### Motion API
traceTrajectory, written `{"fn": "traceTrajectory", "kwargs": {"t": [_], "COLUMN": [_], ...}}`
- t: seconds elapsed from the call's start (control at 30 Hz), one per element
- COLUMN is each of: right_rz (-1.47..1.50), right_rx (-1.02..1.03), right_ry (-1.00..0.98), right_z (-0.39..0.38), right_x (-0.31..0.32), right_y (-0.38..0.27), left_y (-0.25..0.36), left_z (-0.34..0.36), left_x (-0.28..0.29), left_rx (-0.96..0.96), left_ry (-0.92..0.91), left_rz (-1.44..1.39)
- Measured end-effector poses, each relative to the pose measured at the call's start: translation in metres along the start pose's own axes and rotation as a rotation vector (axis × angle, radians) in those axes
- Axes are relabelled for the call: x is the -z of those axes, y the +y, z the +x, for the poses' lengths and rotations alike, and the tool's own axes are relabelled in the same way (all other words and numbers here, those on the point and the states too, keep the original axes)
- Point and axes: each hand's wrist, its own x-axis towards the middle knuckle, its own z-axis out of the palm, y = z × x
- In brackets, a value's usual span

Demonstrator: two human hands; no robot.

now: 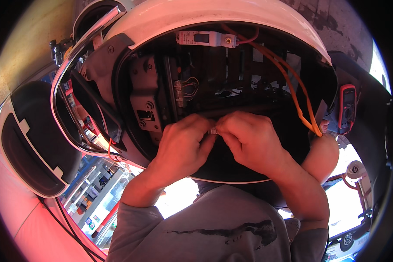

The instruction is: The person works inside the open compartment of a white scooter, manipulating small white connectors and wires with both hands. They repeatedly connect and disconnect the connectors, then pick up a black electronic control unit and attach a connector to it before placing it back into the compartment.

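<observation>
Gripping a small, pale, translucent piece [213, 130] between the closed fingertips of the left hand [181, 142] and right hand [250, 136], just above the near side of a deep, black-lined bay [227, 168]. Impossible to make out the exact finger contact. Partway along, judging by the layout: already wired at the left, with thin, pale wires [190, 87] looping from a clear plastic block [179, 93], yet with the small piece not fixed anywhere visible and the bay open. Too dark to judge the remainder. Farther inside, under a glossy white curved shell [231, 9], a white, rectangular circuit breaker [199, 39], plus long, orange cables [291, 94] draped down the right side. Outside, at right, a red-edged, dark handheld meter [347, 109].
</observation>
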Motion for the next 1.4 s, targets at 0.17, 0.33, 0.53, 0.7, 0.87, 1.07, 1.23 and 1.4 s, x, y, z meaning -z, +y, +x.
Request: {"fn": "traceTrajectory", "kwargs": {"t": [0.17, 0.33, 0.53, 0.7, 0.87, 1.07, 1.23, 1.4], "right_rz": [0.180, 0.149, 0.090, 0.073, 0.046, 0.093, 0.068, 0.094], "right_rx": [-0.139, -0.133, -0.089, -0.068, -0.032, -0.105, -0.073, -0.104], "right_ry": [0.017, 0.008, 0.000, 0.023, 0.014, 0.006, -0.011, -0.019], "right_z": [0.0010, 0.0046, 0.0032, 0.0023, 0.0049, 0.0022, 0.0062, 0.0045], "right_x": [-0.0001, 0.0004, -0.0012, -0.0020, -0.0023, 0.0021, -0.0002, 0.0017], "right_y": [-0.0009, -0.0024, -0.0006, -0.0002, 0.0006, -0.0018, -0.0008, -0.0003], "left_y": [0.0021, 0.0019, 0.0005, 0.0027, -0.0002, 0.0047, -0.0004, 0.0040], "left_z": [-0.0005, -0.0020, -0.0016, -0.0009, -0.0013, -0.0010, -0.0015, -0.0005], "left_x": [-0.0006, -0.0004, -0.0019, -0.0018, -0.0021, -0.0018, -0.0015, -0.0013], "left_rx": [0.041, 0.049, 0.022, 0.044, -0.001, 0.058, 0.016, 0.041], "left_ry": [0.001, -0.002, 0.010, 0.017, 0.021, 0.013, 0.007, 0.009], "left_rz": [-0.035, -0.040, -0.012, -0.028, 0.001, -0.038, -0.004, -0.018]}}
